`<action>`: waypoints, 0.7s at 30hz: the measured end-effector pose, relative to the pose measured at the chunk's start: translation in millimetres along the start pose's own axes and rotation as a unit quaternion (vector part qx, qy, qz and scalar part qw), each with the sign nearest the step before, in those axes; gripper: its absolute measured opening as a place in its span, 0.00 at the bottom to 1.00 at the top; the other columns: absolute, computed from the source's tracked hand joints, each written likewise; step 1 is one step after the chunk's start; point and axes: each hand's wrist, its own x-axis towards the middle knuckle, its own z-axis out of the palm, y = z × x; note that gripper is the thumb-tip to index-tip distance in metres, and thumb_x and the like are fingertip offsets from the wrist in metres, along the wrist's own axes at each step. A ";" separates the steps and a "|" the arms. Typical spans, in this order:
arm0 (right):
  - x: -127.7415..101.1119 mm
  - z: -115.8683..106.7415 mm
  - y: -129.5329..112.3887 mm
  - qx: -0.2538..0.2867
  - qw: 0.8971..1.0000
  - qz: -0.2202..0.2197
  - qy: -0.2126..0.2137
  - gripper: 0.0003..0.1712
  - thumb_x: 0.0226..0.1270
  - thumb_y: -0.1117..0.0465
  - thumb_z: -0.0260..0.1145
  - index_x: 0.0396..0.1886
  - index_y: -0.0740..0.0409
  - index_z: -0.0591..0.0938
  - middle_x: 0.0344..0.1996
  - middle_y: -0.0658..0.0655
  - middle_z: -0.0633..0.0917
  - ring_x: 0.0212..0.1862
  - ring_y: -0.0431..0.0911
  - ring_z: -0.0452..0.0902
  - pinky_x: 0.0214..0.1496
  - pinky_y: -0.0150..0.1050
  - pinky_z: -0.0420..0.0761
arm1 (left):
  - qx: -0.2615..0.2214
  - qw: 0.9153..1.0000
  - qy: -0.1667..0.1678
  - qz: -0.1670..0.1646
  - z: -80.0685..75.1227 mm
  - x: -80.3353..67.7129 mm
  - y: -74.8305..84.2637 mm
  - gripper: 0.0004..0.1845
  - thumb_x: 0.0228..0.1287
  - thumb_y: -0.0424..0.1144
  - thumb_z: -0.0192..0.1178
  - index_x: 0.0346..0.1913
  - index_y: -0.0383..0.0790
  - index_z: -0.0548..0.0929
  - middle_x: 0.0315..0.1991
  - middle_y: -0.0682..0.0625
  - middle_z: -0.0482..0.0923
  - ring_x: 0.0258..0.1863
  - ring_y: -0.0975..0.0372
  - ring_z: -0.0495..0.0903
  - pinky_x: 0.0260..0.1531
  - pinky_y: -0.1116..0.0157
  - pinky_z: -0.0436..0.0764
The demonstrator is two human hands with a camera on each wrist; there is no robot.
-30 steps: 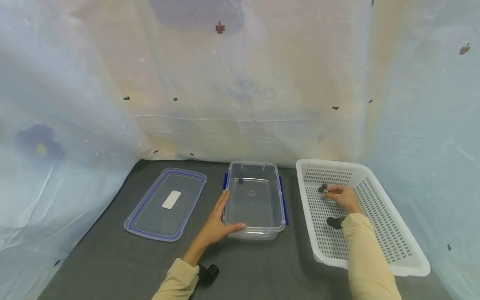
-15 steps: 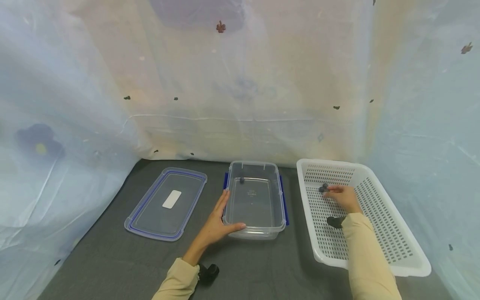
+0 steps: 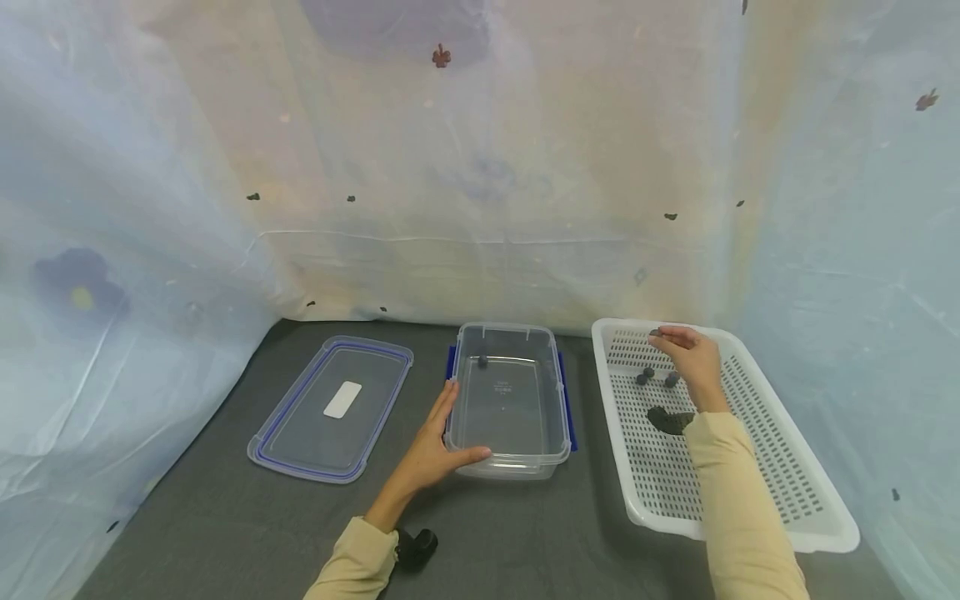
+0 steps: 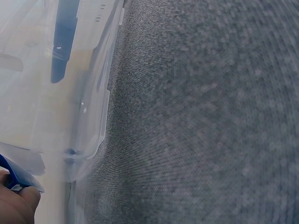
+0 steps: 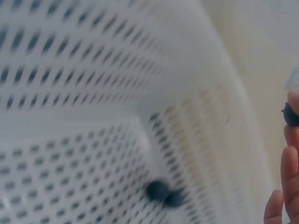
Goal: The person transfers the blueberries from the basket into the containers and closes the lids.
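My right hand [image 3: 690, 354] is raised over the far end of the white perforated basket [image 3: 787, 467] and pinches a small dark berry [image 3: 656, 332] at its fingertips; the same berry [image 5: 290, 115] shows at the edge of the right wrist view. Two more dark berries [image 3: 657, 377] lie on the basket floor below, seen again as berries [image 5: 163, 193] in the right wrist view. My left hand [image 3: 435, 446] grips the near left corner of the clear plastic container [image 3: 512, 402], thumb along its front rim. One dark berry [image 3: 482, 362] lies inside the container at the far end.
The container's clear lid [image 3: 333, 406] with blue trim lies flat to the left on the dark grey cloth [image 3: 225, 517]. Pale sheeting hangs close behind and on both sides. The container wall [image 4: 88, 116] and a blue latch [image 4: 63, 42] fill the left wrist view.
My right hand has lifted from the basket floor toward the far rim with one berry pinched, leaving two berries uncovered below. The left hand and container stayed still.
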 end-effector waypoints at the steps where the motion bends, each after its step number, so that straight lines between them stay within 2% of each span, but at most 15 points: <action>1: -0.4 0.4 -5.0 0.011 1.000 -0.003 0.001 0.29 0.62 0.49 0.71 0.56 0.64 0.80 0.39 0.47 0.82 0.43 0.37 0.74 0.55 0.43 0.72 | -0.002 1.000 0.000 0.000 0.1 -0.1 -0.3 0.60 0.48 0.51 0.76 0.78 0.44 0.48 0.78 0.44 0.39 0.74 0.48 0.43 0.65 0.39 0.50; 7: -4.3 4.7 -34.9 0.076 0.997 -0.030 -0.005 0.26 0.62 0.50 0.71 0.54 0.61 0.81 0.38 0.43 0.82 0.47 0.39 0.73 0.56 0.41 0.69 | -0.002 1.000 0.000 -0.002 0.7 0.2 -1.3 0.59 0.48 0.51 0.76 0.78 0.45 0.48 0.78 0.46 0.39 0.74 0.48 0.42 0.65 0.39 0.49; 13: -11.3 15.6 -68.7 0.147 0.987 -0.061 -0.033 0.22 0.62 0.57 0.72 0.53 0.62 0.81 0.37 0.41 0.84 0.46 0.38 0.76 0.53 0.36 0.69 | 0.001 1.000 0.002 -0.004 0.8 0.5 -1.5 0.59 0.47 0.50 0.76 0.78 0.46 0.49 0.78 0.47 0.40 0.74 0.49 0.43 0.65 0.40 0.50; 18: -16.0 32.0 -89.3 0.174 0.977 -0.104 -0.062 0.20 0.62 0.63 0.71 0.53 0.68 0.80 0.36 0.44 0.83 0.43 0.39 0.77 0.49 0.33 0.72 | -0.002 1.000 0.002 -0.004 1.1 0.1 -0.2 0.59 0.47 0.50 0.76 0.78 0.46 0.49 0.78 0.47 0.39 0.74 0.49 0.43 0.65 0.40 0.50; 21: -21.1 43.6 -100.4 0.180 0.972 -0.127 -0.076 0.20 0.62 0.62 0.71 0.52 0.66 0.81 0.37 0.45 0.83 0.42 0.40 0.78 0.47 0.32 0.74 | -0.001 1.000 0.000 -0.004 1.4 0.2 0.3 0.60 0.47 0.51 0.76 0.78 0.46 0.48 0.78 0.47 0.39 0.74 0.49 0.43 0.65 0.39 0.50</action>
